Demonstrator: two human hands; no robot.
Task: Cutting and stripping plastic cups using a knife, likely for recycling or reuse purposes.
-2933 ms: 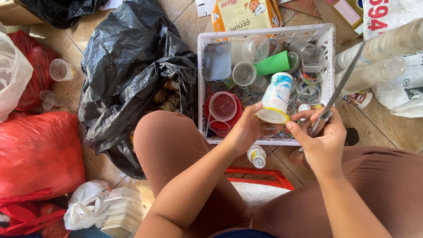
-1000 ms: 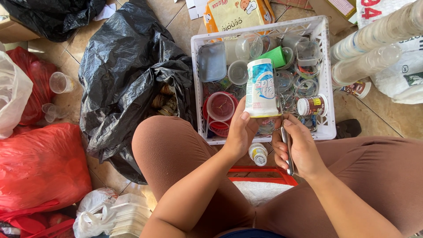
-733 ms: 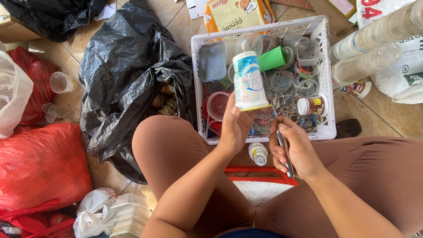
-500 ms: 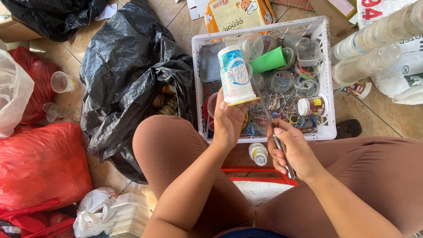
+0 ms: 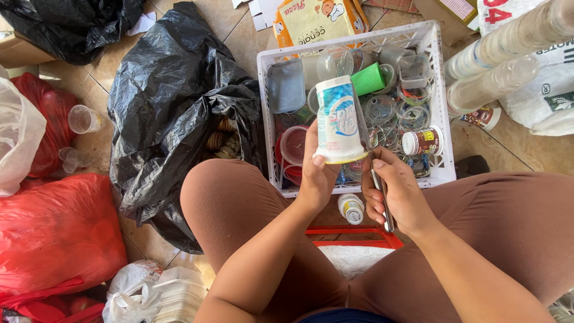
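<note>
left hand [image 5: 317, 176] fingers clamped round the base of a light, thin, easily crushed white plastic bottle [image 5: 338, 119], right hand [image 5: 397, 191] fisted on a metal blade [image 5: 380, 191].

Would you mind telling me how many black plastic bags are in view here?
2. One large black bag lies open on the floor left of the white crate; a second black bag sits at the top left corner. Others may be hidden outside the frame.

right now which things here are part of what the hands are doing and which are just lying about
In use:
- white and blue cup, in left hand
- metal blade, in right hand

Lying about:
- white crate
- black bag
- red bag
- small bottle
</note>
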